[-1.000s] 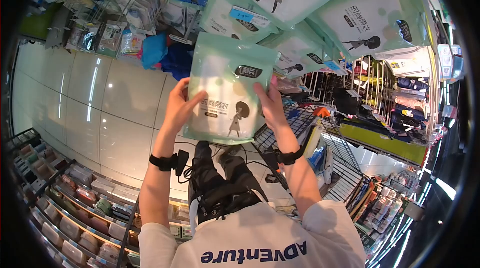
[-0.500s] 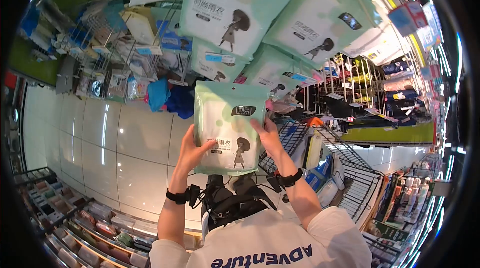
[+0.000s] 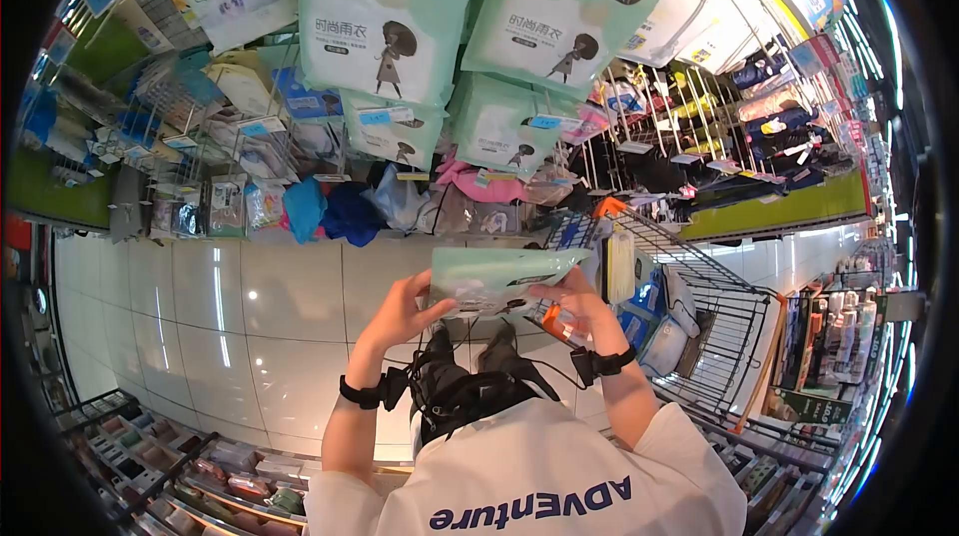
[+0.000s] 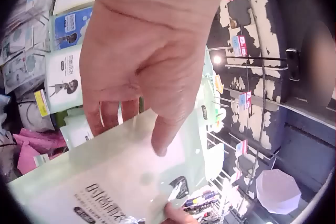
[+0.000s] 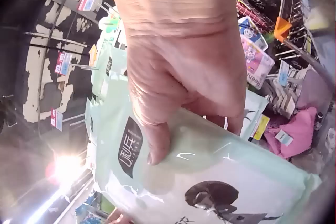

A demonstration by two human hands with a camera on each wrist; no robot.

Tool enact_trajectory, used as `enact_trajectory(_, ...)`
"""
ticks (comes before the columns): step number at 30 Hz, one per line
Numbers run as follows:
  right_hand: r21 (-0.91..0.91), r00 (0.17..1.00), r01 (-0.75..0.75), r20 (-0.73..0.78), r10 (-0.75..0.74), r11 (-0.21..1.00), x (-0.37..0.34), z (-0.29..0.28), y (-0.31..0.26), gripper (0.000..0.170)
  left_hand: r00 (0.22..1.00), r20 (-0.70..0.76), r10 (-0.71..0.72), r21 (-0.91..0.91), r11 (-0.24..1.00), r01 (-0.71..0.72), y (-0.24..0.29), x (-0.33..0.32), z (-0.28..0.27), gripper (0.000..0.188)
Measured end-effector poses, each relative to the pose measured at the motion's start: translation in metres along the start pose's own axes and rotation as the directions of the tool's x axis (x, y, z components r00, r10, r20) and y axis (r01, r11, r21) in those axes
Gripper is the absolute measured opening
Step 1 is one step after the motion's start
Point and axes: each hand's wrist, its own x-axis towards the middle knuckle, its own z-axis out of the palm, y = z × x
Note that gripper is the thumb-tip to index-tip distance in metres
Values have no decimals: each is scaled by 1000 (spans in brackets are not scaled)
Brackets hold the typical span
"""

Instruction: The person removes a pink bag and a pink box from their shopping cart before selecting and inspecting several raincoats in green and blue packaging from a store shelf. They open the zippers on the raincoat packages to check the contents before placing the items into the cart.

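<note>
Now the green packet (image 3: 484,271) tips flatter, foreshortening its print (image 3: 526,280) (left hand (image 3: 402,313) and right hand (image 3: 585,304) pinch its sides).

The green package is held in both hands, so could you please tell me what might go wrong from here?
The green package has a glossy plastic face with a thumb on it from the left hand and right hand, so it might slip from their grip onto the tiled floor. The shopping cart looks close to the right hand, so a swing that way could perhaps catch its wire frame.
</note>
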Motion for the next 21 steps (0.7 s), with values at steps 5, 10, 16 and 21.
enact_trajectory(5,-124,996,89,38,-85,988,-15,-1,26,27,997,-33,-71,-165,984,64,21,12,15,26)
enact_trajectory(10,-54,976,90,-196,-99,994,1,6,30,40,945,-322,-64,-215,977,-7,13,50,25,23)
enact_trajectory(16,234,897,246,-423,-130,941,66,-6,20,38,861,-501,84,-64,989,-134,-7,154,30,27)
enact_trajectory(21,251,870,220,-488,-73,943,102,-38,13,38,826,-523,209,-8,968,-250,-18,228,36,29)
